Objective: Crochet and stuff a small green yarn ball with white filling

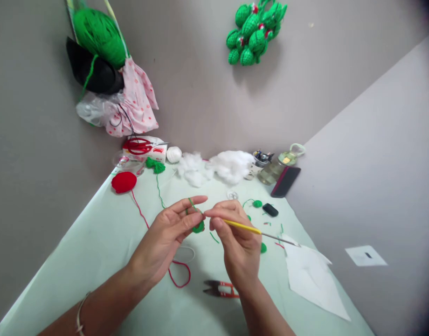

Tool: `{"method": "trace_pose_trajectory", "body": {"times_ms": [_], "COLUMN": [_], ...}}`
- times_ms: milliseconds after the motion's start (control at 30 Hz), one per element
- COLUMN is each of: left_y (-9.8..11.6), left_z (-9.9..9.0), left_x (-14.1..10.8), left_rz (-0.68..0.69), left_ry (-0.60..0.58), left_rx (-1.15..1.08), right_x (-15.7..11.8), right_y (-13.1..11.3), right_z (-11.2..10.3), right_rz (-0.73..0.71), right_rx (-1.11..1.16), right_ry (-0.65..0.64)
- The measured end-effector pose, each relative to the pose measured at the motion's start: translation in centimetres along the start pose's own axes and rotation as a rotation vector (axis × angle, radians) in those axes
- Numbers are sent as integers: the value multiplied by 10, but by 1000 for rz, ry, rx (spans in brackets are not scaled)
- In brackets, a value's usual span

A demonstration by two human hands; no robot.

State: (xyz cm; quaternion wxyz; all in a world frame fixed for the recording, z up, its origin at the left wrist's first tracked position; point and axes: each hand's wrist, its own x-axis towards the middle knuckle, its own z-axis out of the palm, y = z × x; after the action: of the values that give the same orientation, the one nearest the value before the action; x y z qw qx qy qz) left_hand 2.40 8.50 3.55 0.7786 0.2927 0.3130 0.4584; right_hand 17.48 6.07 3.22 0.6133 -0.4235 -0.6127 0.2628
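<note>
My left hand (172, 228) pinches a small green crochet piece (198, 227) between thumb and fingers. Green yarn (191, 202) loops over its raised index finger. In my right hand (237, 233) is a crochet hook (242, 227) with a yellow handle, its metal rear end pointing right. The hook's working tip meets the green piece, though my fingers hide the exact spot. A green yarn strand (159, 189) runs back from the left hand to a small green yarn bundle (155, 164).
Orange-handled thread snips (221, 289) lie below my hands. Around them are a red yarn ball (124, 182), white stuffing (231, 166), white paper (314, 275), a phone (286, 182) and a glass jar (275, 168). Green crocheted pieces (256, 32) hang on the wall.
</note>
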Motion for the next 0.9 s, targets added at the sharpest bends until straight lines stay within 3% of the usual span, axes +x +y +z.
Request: {"method": "trace_pose_trajectory", "body": {"times_ms": [200, 367, 400, 500, 600, 733, 800, 900], "left_y": [-11, 1, 5, 16, 20, 19, 17, 14], "left_z": [0, -7, -9, -14, -18, -20, -19, -18], "left_x": [5, 5, 4, 4, 5, 5, 5, 3], "left_rz": [-23, -55, -54, -46, -19, -13, -47, -98], "left_ry": [-37, -5, -12, -83, -213, -335, -391, -448], "left_rx": [-231, -220, -206, -139, -20, 107, 151, 213], "right_x": [-2, -10, -16, -41, -72, -96, -96, -84], "right_y": [2, -2, -1, 5, 19, 32, 32, 24], "right_z": [5, -24, -33, -61, -77, -82, -83, -84], "right_rz": [63, 102, 114, 192, 256, 237, 222, 344], "right_rx": [68, -115, -192, -522, -895, -1047, -980, -715], "right_ry": [-53, -215, -293, -716, -904, -952, -897, -747]}}
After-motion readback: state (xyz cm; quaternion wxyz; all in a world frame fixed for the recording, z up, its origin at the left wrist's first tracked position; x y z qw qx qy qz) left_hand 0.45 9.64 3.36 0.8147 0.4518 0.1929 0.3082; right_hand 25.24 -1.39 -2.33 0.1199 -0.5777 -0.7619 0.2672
